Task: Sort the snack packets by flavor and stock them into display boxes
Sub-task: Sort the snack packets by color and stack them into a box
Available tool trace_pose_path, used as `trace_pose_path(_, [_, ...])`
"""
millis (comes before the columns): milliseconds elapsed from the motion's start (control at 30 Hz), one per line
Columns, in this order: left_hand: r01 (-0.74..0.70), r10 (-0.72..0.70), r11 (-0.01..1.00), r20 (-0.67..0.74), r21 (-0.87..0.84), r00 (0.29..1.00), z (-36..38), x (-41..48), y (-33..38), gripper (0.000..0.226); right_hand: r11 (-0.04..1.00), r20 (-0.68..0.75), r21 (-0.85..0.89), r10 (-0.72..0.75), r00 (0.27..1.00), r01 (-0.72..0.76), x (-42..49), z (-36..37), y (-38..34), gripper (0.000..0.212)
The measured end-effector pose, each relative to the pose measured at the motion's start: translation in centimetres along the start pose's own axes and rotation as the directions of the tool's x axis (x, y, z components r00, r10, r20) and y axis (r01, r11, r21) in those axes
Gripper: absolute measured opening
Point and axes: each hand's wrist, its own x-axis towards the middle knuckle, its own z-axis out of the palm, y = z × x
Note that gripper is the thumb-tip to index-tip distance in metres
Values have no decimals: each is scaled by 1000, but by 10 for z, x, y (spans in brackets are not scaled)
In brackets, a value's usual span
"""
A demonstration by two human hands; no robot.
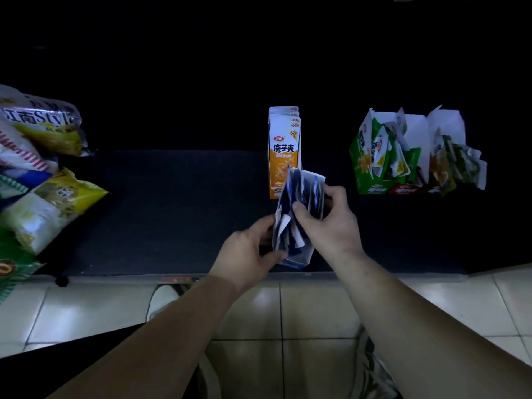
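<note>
Now, left hand (247, 251) grips the blue box (300, 259), right hand (335, 224) fingers (299, 211) pinching blue packets (305, 187); best square them, then slide in evenly.

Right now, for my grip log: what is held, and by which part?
The blue display box: left hand grips its lower left edge, right hand its upper right side.

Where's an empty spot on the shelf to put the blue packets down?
The biggest bare patch is the dark shelf between the big snack bags and the orange box. A narrower gap lies between the orange box and the green box. Around the green box it is crowded with spilling packets.
</note>
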Motion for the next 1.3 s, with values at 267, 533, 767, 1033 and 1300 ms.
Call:
trace_pose_path(267, [11, 20, 993, -256, 121, 966, 2, 28, 11, 11, 980, 187, 187, 33, 982, -69, 5, -11, 9, 64])
trace_pose_path(533, [61, -64, 984, -13, -165, 998, 5, 22, 11, 33, 997, 249, -77, 1, 969, 18, -9, -9, 19, 132])
trace_pose_path(767, [186, -209, 944, -55, -271, 976, 1, 17, 4, 20, 998, 127, -59, -12, 992, 19, 0, -12, 28, 82])
trace_pose_path(1033, [155, -199, 957, -168, -244, 965, 6, 24, 13, 10, 994, 51, -108, -24, 998, 29, 4, -10, 28, 66])
trace_pose_path(1300, [124, -247, 914, -289, -385, 925, -29, 24, 66, 18, 988, 158, -152, 24, 987, 1, -6, -9, 18, 108])
